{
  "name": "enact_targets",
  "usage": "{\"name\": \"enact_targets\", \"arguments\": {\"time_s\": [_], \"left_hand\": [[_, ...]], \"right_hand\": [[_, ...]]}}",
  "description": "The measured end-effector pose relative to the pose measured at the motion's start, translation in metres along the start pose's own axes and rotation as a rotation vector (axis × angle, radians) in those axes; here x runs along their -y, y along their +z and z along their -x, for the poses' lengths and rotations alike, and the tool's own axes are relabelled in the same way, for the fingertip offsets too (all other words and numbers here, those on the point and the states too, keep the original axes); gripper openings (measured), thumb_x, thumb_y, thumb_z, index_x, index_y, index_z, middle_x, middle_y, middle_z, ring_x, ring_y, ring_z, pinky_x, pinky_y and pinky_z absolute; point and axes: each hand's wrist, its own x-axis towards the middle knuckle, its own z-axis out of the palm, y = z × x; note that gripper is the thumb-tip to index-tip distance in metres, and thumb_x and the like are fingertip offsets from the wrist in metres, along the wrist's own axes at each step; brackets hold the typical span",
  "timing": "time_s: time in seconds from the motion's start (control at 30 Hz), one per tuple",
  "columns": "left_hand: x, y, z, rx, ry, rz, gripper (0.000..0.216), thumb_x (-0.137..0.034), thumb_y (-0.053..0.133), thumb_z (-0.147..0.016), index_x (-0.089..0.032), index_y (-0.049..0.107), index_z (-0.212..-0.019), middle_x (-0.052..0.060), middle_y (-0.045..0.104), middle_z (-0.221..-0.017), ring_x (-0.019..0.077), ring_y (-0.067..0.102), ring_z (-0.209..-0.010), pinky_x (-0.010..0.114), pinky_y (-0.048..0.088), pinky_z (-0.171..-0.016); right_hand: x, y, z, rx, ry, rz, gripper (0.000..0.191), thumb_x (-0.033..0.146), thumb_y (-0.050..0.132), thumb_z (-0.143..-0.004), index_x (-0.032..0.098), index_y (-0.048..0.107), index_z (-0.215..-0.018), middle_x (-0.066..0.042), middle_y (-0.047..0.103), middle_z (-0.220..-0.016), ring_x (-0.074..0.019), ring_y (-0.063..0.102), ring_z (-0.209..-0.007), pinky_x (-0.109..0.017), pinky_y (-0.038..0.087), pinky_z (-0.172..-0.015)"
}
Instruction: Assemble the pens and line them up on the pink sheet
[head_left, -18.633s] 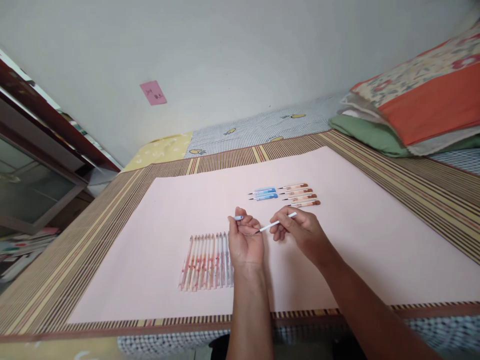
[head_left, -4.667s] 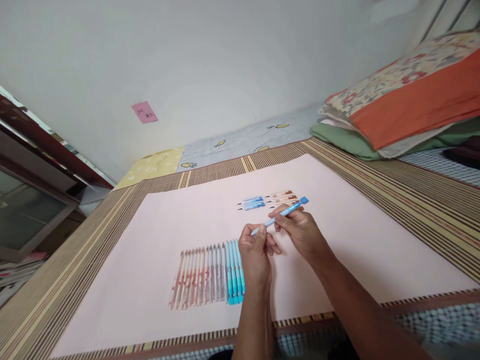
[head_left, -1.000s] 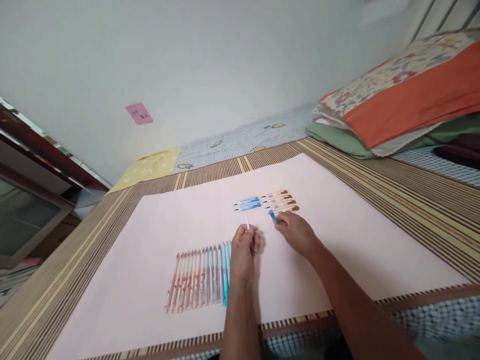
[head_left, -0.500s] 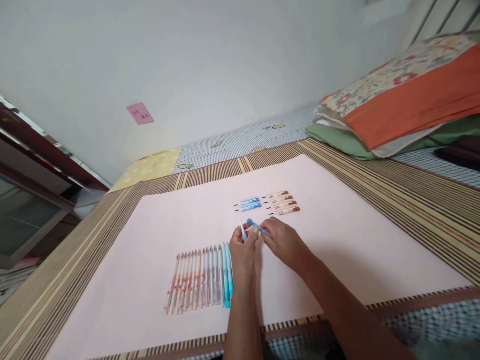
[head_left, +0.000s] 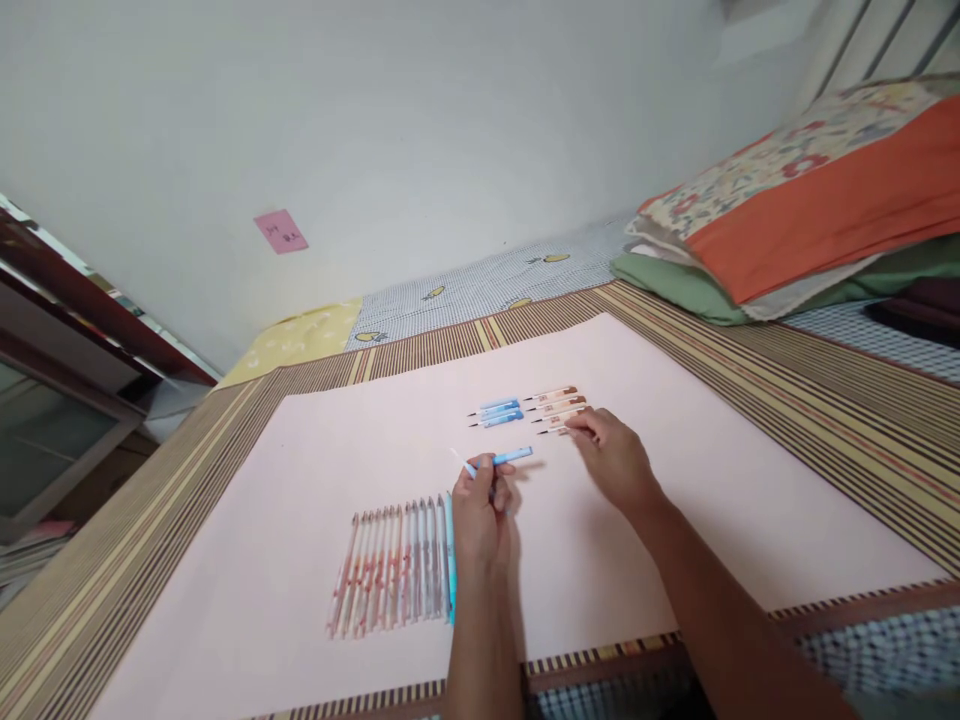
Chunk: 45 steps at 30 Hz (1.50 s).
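The left hand [head_left: 480,497], at the pen row's [head_left: 420,550] right end, gripped two blue pen parts [head_left: 517,454] alone, apparently freeing the right hand [head_left: 609,455], which had just crossed to the brown-ended pieces [head_left: 556,405], beyond and right of the row; whether it held one, I couldn't tell. Blue-ended pieces [head_left: 505,416] lay nearer the row.

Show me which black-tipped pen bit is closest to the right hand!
The bottom pen bit in the brown group, its end at the right hand; others lie farther off.
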Motion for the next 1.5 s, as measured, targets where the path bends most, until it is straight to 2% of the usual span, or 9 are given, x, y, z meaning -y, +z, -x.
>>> {"name": "enact_targets", "arguments": {"time_s": [0.17,0.27,0.4,0.53,0.73,1.07,1.23,1.37,1.5], "left_hand": [[0.005,-0.002,0.001,0.079,0.023,-0.07,0.034,-0.036,0.078,-0.075,-0.016,0.056,-0.09,0.008,0.074,-0.079,0.002,0.03,-0.042,0.02,0.021,-0.045],[0.006,-0.003,0.0,0.098,0.021,-0.083,0.034,-0.03,0.079,-0.073,-0.016,0.056,-0.095,0.01,0.075,-0.084,0.0027,0.031,-0.043,0.02,0.021,-0.046],[0.003,-0.002,0.001,0.086,0.004,-0.038,0.033,-0.027,0.079,-0.072,-0.016,0.057,-0.094,0.008,0.074,-0.083,0.0027,0.032,-0.044,0.02,0.021,-0.047],[-0.002,-0.001,0.002,0.066,-0.037,0.061,0.033,-0.025,0.08,-0.068,-0.015,0.059,-0.091,0.006,0.073,-0.08,0.0022,0.032,-0.044,0.019,0.021,-0.047],[-0.004,0.0,0.001,0.019,-0.026,0.106,0.031,-0.03,0.08,-0.068,-0.015,0.06,-0.086,0.005,0.072,-0.077,0.0026,0.033,-0.043,0.02,0.022,-0.046],[-0.002,0.0,0.001,0.021,-0.059,0.125,0.032,-0.032,0.082,-0.066,-0.016,0.058,-0.08,0.004,0.071,-0.075,0.0024,0.032,-0.041,0.02,0.02,-0.044],[-0.001,-0.001,0.0,0.027,-0.071,0.131,0.031,-0.032,0.081,-0.067,-0.016,0.058,-0.08,0.003,0.071,-0.075,0.0028,0.032,-0.041,0.021,0.021,-0.044],[0.0,0.001,0.001,0.036,-0.067,0.133,0.031,-0.033,0.082,-0.067,-0.016,0.058,-0.078,0.002,0.071,-0.074,0.0024,0.031,-0.04,0.021,0.023,-0.044],[0.0,0.004,0.002,0.037,-0.066,0.125,0.031,-0.033,0.082,-0.067,-0.016,0.058,-0.076,0.002,0.07,-0.073,0.0021,0.03,-0.04,0.021,0.022,-0.043]], "right_hand": [[-0.011,0.014,0.003,0.185,0.005,0.313,0.012,0.013,0.053,-0.085,0.019,0.061,-0.079,-0.008,0.062,-0.092,-0.0213,0.058,-0.087,-0.03,0.042,-0.074],[-0.011,0.02,0.003,0.257,0.054,0.431,0.016,0.012,0.053,-0.086,0.019,0.058,-0.072,-0.007,0.061,-0.086,-0.0193,0.055,-0.079,-0.028,0.037,-0.066],[-0.013,0.019,0.002,0.224,0.056,0.443,0.014,0.01,0.052,-0.087,0.019,0.061,-0.081,-0.008,0.063,-0.091,-0.0202,0.057,-0.083,-0.029,0.038,-0.068],[-0.015,0.017,0.001,0.204,0.054,0.439,0.024,0.005,0.045,-0.089,0.018,0.065,-0.091,-0.011,0.064,-0.099,-0.0224,0.058,-0.095,-0.03,0.04,-0.077],[-0.012,0.018,0.0,0.267,0.055,0.473,0.015,0.007,0.052,-0.085,0.018,0.06,-0.08,-0.009,0.063,-0.093,-0.0214,0.057,-0.089,-0.028,0.039,-0.07],[-0.005,0.012,-0.003,0.356,0.074,0.569,0.019,0.009,0.051,-0.088,0.019,0.055,-0.072,-0.012,0.062,-0.088,-0.0245,0.056,-0.087,-0.032,0.036,-0.068],[-0.006,0.013,-0.001,0.251,0.127,0.346,0.016,0.013,0.051,-0.085,0.02,0.053,-0.071,-0.008,0.063,-0.08,-0.0206,0.057,-0.076,-0.03,0.038,-0.064],[0.006,0.009,-0.001,0.139,0.213,-0.216,0.009,0.028,0.059,-0.084,0.02,0.059,-0.079,-0.001,0.061,-0.067,-0.0177,0.057,-0.063,-0.029,0.045,-0.06],[0.032,0.002,-0.001,0.131,0.24,-0.626,0.025,0.04,0.073,-0.077,0.019,0.067,-0.088,-0.002,0.066,-0.072,-0.0178,0.064,-0.067,-0.031,0.053,-0.064]]}}
